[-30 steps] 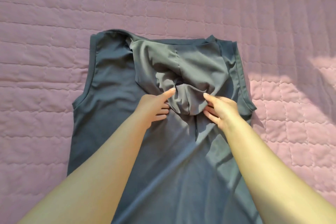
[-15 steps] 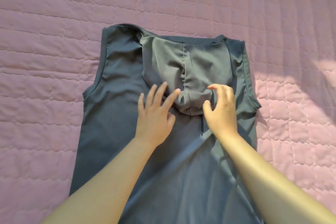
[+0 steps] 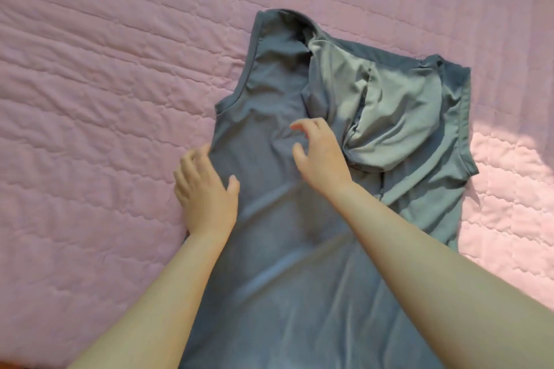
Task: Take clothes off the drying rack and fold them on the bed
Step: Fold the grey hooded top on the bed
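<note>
Folding is barely under way: the grey hooded vest [image 3: 299, 278] lies spread on the pink quilt [image 3: 105, 69], hood [image 3: 389, 117] turned down. My left hand [image 3: 207, 189] rests flat at its side edge; my right hand [image 3: 322, 156] hovers loose-fingered, holding nothing. Side folds remain.

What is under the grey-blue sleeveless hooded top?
The pink quilted bedspread shows on both sides of the grey-blue sleeveless hooded top, so the top lies on that. Anything else beneath is covered by the cloth.
</note>
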`<state>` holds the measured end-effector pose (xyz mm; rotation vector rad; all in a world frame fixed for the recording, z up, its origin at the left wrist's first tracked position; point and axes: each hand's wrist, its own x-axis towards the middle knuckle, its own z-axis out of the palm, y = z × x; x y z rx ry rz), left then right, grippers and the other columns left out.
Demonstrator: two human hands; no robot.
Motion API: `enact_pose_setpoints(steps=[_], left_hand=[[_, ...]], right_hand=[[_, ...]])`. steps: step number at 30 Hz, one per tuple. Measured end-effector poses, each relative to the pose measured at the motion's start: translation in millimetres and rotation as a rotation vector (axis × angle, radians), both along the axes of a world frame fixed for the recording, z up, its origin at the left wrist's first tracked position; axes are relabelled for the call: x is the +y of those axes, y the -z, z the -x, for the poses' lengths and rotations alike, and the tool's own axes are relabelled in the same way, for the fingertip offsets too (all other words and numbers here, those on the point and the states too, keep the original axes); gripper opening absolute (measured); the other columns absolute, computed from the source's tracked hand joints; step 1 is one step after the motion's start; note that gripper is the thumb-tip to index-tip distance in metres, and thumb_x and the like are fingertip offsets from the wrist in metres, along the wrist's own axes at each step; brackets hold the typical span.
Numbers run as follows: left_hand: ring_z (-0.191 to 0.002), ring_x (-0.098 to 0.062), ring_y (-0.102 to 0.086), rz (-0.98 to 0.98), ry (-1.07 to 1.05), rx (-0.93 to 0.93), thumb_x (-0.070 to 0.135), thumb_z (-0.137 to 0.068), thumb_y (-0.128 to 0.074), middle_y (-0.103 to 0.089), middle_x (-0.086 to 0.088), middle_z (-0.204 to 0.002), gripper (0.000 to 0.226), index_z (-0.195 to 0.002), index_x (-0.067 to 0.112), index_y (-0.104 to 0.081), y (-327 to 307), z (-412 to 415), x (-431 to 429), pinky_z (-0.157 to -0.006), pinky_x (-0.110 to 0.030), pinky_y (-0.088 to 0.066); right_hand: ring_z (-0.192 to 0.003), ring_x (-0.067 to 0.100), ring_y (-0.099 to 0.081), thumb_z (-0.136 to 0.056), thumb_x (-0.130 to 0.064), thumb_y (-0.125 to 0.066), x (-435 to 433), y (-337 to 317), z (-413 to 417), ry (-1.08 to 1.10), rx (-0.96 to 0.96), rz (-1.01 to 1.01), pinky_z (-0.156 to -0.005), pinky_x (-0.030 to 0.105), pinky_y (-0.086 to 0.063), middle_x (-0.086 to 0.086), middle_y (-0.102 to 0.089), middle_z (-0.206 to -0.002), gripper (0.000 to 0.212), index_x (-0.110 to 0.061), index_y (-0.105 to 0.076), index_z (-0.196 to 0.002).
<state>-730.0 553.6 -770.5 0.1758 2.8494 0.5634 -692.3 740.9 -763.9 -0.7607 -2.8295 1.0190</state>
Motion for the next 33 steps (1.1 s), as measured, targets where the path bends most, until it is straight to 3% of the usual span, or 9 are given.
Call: enact_pose_setpoints(steps=[3, 7, 9, 11, 16, 20, 23, 29, 33], left_hand=[[-0.119, -0.038, -0.042, -0.011, -0.095, -0.182, 0.027, -0.077, -0.077, -0.046, -0.019, -0.132, 0.075, -0.138, 0.004, -0.038, 0.1, -5.5, -35.0, -0.103, -0.046, -0.035], [-0.121, -0.034, -0.043, -0.026, -0.002, -0.244, 0.03, -0.077, -0.077, -0.043, -0.015, -0.13, 0.074, -0.136, 0.007, -0.038, -4.9, -26.3, -48.1, -0.102, -0.04, -0.036], [-0.124, -0.031, -0.043, -0.028, -0.004, -0.299, 0.031, -0.081, -0.072, -0.041, -0.012, -0.133, 0.072, -0.138, 0.009, -0.034, -7.0, -32.5, -51.9, -0.099, -0.039, -0.038], [-0.125, -0.027, -0.046, -0.011, -0.007, -0.364, 0.034, -0.086, -0.067, -0.042, -0.007, -0.135, 0.068, -0.138, 0.012, -0.03, -7.9, -37.0, -58.1, -0.093, -0.039, -0.042], [-0.107, -0.027, -0.057, 0.029, 0.178, -0.355, 0.035, -0.093, -0.054, -0.056, -0.001, -0.12, 0.044, -0.127, 0.018, -0.032, -13.6, -46.2, -78.6, -0.075, -0.037, -0.045], [-0.101, -0.032, -0.058, -0.038, 0.356, -0.35, 0.026, -0.095, -0.047, -0.059, -0.005, -0.115, 0.052, -0.142, 0.023, -0.024, -25.3, -59.2, -80.8, -0.078, -0.038, -0.048], [-0.099, -0.033, -0.058, -0.111, 0.495, -0.364, 0.02, -0.092, -0.045, -0.06, -0.005, -0.114, 0.066, -0.15, 0.025, -0.015, -42.7, -72.7, -63.4, -0.077, -0.039, -0.044], [-0.088, -0.032, -0.061, -0.226, 0.7, -0.483, 0.019, -0.088, -0.047, -0.059, -0.006, -0.1, 0.08, -0.154, 0.022, -0.001, -69.4, -111.6, -13.4, -0.068, -0.037, -0.043], [-0.087, -0.03, -0.059, -0.248, 0.768, -0.641, 0.017, -0.088, -0.049, -0.058, -0.007, -0.1, 0.083, -0.154, 0.025, 0.001, -66.7, -139.5, 19.7, -0.072, -0.039, -0.048]], right_hand=[[-0.101, 0.031, -0.053, -0.085, -0.008, -0.056, -36.0, -4.7, 41.6, -0.071, -0.018, 0.059, -0.093, 0.033, -0.039, 0.013, -0.049, -0.112, 0.05, -0.017, -0.05, -0.134], [-0.105, 0.034, -0.043, -0.094, -0.022, -0.049, -90.8, -4.4, 86.6, -0.328, -0.139, -0.287, -0.074, 0.039, -0.046, 0.014, -0.041, -0.124, 0.055, -0.037, -0.036, -0.144], [-0.112, 0.036, -0.041, -0.092, -0.034, -0.052, -107.1, 3.6, 102.3, -0.361, -0.261, -0.407, -0.08, 0.04, -0.049, 0.017, -0.035, -0.134, 0.053, -0.037, -0.037, -0.142], [-0.12, 0.037, -0.037, -0.087, -0.032, -0.058, -110.4, 11.3, 113.7, -0.296, -0.368, -0.432, -0.086, 0.039, -0.048, 0.019, -0.023, -0.147, 0.052, -0.031, -0.042, -0.136], [-0.118, 0.036, -0.047, -0.088, 0.003, -0.051, -89.3, 13.3, 135.4, -0.016, -0.431, -0.36, -0.087, 0.038, -0.046, 0.023, -0.013, -0.151, 0.05, -0.014, -0.04, -0.133], [-0.119, 0.035, -0.048, -0.09, -0.009, -0.049, -63.3, 7.4, 135.3, 0.079, -0.504, -0.189, -0.095, 0.036, -0.042, 0.022, -0.035, -0.139, 0.036, -0.008, -0.049, -0.126], [-0.117, 0.033, -0.05, -0.092, -0.012, -0.044, -45.4, -8.3, 124.5, 0.113, -0.375, -0.106, -0.092, 0.033, -0.04, 0.017, -0.04, -0.138, 0.028, -0.006, -0.054, -0.119], [-0.14, 0.019, -0.03, -0.081, 0.005, -0.039, -0.9, -39.9, 62.4, 0.26, -0.009, 0.043, -0.102, 0.01, -0.017, 0.009, -0.028, -0.153, 0.07, -0.011, -0.033, -0.149], [-0.147, 0.019, -0.015, -0.083, 0.005, -0.039, 43.1, -38.3, 12.7, 0.382, -0.129, 0.114, -0.107, 0.014, -0.013, 0.01, -0.012, -0.16, 0.075, -0.015, -0.02, -0.153]])
